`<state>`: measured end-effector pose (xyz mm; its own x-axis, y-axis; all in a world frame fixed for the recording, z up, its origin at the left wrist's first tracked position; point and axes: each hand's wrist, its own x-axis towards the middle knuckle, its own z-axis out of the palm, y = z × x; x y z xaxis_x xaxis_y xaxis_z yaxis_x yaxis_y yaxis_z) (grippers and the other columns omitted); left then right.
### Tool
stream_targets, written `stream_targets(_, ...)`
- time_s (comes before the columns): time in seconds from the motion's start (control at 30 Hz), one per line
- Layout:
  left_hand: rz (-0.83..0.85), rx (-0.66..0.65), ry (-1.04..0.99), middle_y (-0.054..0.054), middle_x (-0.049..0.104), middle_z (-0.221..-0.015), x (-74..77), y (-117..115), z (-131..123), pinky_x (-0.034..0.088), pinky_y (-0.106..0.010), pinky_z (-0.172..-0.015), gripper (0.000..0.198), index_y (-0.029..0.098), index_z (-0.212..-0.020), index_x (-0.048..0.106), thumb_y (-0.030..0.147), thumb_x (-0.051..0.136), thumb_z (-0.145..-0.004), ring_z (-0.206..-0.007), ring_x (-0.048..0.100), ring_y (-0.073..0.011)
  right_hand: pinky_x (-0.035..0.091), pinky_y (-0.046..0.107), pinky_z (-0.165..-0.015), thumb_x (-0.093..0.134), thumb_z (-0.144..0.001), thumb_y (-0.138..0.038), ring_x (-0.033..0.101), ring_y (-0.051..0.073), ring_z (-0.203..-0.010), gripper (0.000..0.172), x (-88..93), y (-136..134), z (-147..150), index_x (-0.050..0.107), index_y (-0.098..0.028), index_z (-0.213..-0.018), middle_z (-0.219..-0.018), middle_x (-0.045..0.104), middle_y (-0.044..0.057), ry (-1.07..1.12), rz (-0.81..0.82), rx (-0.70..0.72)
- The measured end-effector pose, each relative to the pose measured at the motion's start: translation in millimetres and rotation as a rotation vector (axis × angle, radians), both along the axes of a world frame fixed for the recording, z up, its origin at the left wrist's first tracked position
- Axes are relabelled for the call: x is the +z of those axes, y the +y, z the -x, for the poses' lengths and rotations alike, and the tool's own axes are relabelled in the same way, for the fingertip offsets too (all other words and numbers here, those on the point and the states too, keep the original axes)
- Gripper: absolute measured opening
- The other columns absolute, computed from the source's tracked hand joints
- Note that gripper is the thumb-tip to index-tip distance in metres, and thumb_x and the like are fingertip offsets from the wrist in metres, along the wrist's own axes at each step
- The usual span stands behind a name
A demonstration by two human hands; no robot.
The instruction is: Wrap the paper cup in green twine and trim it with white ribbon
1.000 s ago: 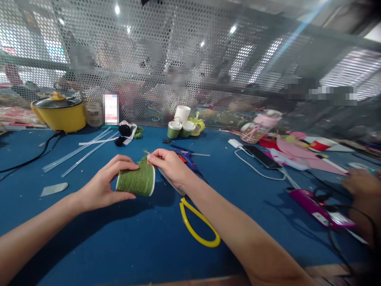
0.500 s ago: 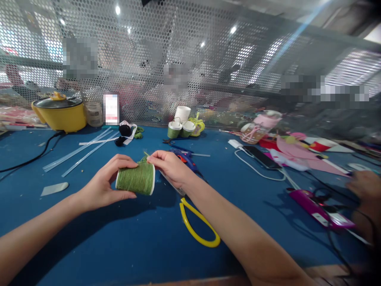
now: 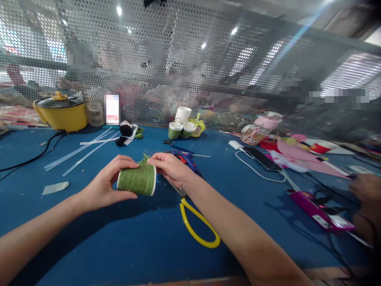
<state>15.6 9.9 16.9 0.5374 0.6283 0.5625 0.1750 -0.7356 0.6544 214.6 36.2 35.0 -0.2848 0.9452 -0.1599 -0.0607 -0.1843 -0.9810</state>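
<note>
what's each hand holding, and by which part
The left hand holds the cup by its wrapped side; the right hand is at the rim by loose yarn, its grip unclear.

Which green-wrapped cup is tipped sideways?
The green cup held in the left hand; the other two green cups, farther back, stand upright.

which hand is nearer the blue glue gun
Right. The right hand is just in front of the glue gun; the left hand, farther left, holds the green-wrapped cup.
</note>
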Motion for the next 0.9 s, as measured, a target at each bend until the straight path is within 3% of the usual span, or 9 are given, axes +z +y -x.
stream_targets(0.27, -0.021, -0.01, 0.009, -0.008, 0.044, -0.108, 0.5, 0.5, 0.0, 0.044, -0.038, -0.082, 0.044, 0.024, -0.111, 0.043, 0.027, 0.066, -0.073, -0.102, 0.047, -0.0235, 0.039, 0.025, -0.058, 0.072, -0.061, -0.031, 0.049, 0.008, -0.053, 0.022, -2.2, 1.6, 0.4, 0.056, -0.016, -0.058, -0.056, 0.055, -0.003, -0.073, -0.006, 0.016)
stream_targets(0.47, -0.111, 0.091, 0.03, -0.009, 0.04, -0.113, -3.3, 6.3, 3.3, 0.041, -0.04, -0.087, 0.047, 0.024, -0.112, 0.04, 0.022, 0.066, -0.073, -0.107, 0.043, -0.0234, 0.033, 0.024, -0.052, 0.062, -0.071, -0.046, 0.05, 0.01, -0.057, 0.034, 6.4, 3.9, -8.1, 0.057, -0.015, -0.056, -0.057, 0.056, 0.0, -0.183, -0.103, -0.057)
stream_targets(0.6, -0.103, 0.126, 0.055, -0.009, 0.04, -0.112, -8.1, 10.2, 4.1, 0.04, -0.041, -0.09, 0.045, 0.024, -0.113, 0.039, 0.022, 0.063, -0.075, -0.108, 0.042, -0.0234, 0.033, 0.024, -0.053, 0.06, -0.069, -0.054, 0.051, 0.011, -0.06, 0.039, 16.9, -4.1, -10.4, 0.061, -0.015, -0.062, -0.061, 0.058, 0.002, -0.199, -0.107, 0.077)
stream_targets(0.7, -0.117, 0.135, 0.089, -0.009, 0.039, -0.113, -10.2, 10.1, 2.7, 0.039, -0.042, -0.092, 0.043, 0.023, -0.112, 0.039, 0.022, 0.062, -0.076, -0.109, 0.042, -0.0236, 0.033, 0.023, -0.055, 0.068, -0.063, -0.044, 0.049, 0.01, -0.06, 0.031, 17.1, -11.6, -5.3, 0.062, -0.015, -0.068, -0.065, 0.058, 0.0, -0.16, -0.064, 0.177)
stream_targets(0.83, -0.107, 0.131, 0.104, -0.01, 0.039, -0.115, -10.7, 8.7, 0.6, 0.038, -0.044, -0.093, 0.05, 0.023, -0.114, 0.038, 0.027, 0.066, -0.072, -0.11, 0.041, -0.026, 0.035, 0.023, -0.058, 0.068, -0.061, -0.027, 0.047, 0.008, -0.057, 0.016, 11.8, -18.7, 3.9, 0.059, -0.015, -0.067, -0.063, 0.055, -0.003, -0.1, -0.069, 0.135)
stream_targets(0.9, 0.003, 0.129, 0.063, -0.011, 0.041, -0.114, -10.1, 8.8, 0.2, 0.039, -0.044, -0.091, 0.06, 0.023, -0.118, 0.035, 0.032, 0.069, -0.069, -0.108, 0.043, -0.0271, 0.035, 0.024, -0.06, 0.065, -0.063, -0.024, 0.046, 0.009, -0.058, 0.013, 11.4, -22.4, 7.1, 0.058, -0.015, -0.068, -0.064, 0.054, -0.003, -0.169, -0.157, 0.127)
